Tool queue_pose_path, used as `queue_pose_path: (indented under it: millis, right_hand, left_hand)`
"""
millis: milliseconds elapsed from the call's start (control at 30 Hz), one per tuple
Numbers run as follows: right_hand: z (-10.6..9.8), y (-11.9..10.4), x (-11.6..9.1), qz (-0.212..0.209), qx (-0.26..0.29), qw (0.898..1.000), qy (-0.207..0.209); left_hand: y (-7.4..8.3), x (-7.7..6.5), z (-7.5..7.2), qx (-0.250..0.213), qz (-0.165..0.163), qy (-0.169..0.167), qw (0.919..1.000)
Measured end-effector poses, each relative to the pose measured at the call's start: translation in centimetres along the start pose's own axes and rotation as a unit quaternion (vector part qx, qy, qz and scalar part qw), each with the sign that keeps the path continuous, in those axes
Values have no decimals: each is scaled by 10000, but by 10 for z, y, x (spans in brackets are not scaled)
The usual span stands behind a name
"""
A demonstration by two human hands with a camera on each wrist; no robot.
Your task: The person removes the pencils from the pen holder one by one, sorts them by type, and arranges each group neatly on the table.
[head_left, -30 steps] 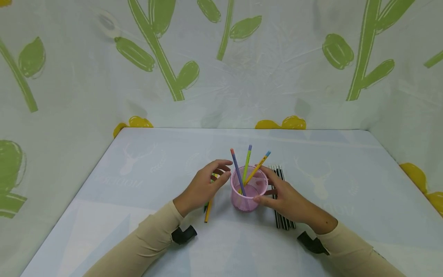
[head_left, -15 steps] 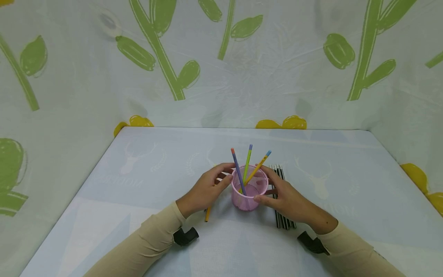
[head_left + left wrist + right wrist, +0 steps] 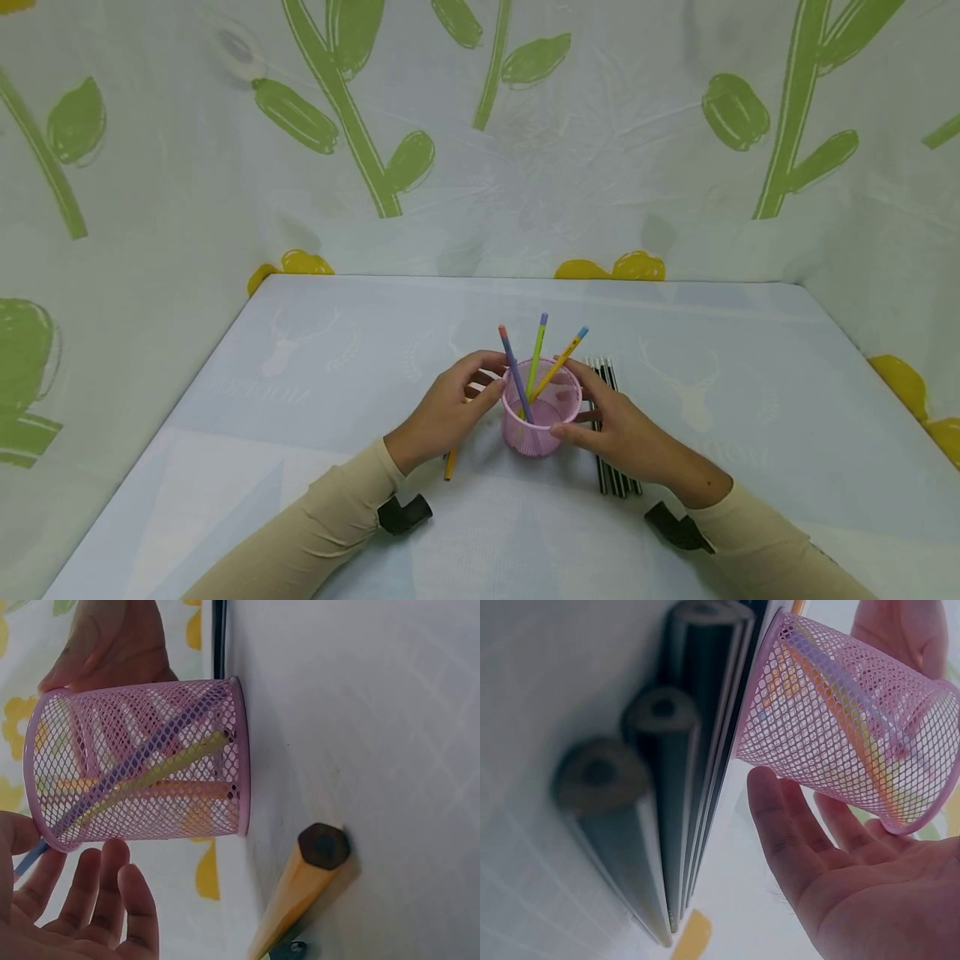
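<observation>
A pink mesh pencil cup [image 3: 530, 437] stands upright on the table, with a purple pencil [image 3: 508, 348], a lime pencil [image 3: 536, 350] and a yellow pencil [image 3: 568, 353] leaning in it. My right hand [image 3: 618, 429] curves round the cup's right side, thumb at the front rim and fingers behind. On the other side, my left hand [image 3: 447, 410] holds the rim between thumb and index finger, close beside the purple pencil; its other fingers [image 3: 135, 900] stand off the mesh. Whether the left fingers touch that pencil I cannot tell.
A row of several black pencils [image 3: 611, 475] lies on the table under and beside the right hand. Beneath the left hand a yellow pencil [image 3: 450, 465] shows partly, with a dark pencil end [image 3: 289, 950] beside it. The table's far edge meets a leaf-patterned cloth [image 3: 600, 167].
My left hand has moved right, from just beside the cup to its rim, covering more of the pencils below. The purple pencil's top has shifted slightly. The right hand stays in place.
</observation>
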State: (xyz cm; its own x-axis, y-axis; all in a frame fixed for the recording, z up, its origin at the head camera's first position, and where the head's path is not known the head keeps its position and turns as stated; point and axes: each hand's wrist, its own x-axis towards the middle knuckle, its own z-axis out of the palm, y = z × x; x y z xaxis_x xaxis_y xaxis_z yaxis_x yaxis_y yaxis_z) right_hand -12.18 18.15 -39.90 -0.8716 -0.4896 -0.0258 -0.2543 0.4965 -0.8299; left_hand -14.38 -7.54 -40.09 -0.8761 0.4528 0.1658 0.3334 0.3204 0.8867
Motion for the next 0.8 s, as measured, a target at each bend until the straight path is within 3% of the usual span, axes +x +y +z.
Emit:
queue_pose_path:
  millis: [467, 800]
  right_hand:
    - [0, 0, -1, -18, 20, 10000, 2]
    - [0, 1, 0, -21, 57, 10000, -10]
  left_hand:
    - [1, -1, 1, 218, 192, 240, 9993]
    - [5, -2, -4, 384, 615, 656, 9952]
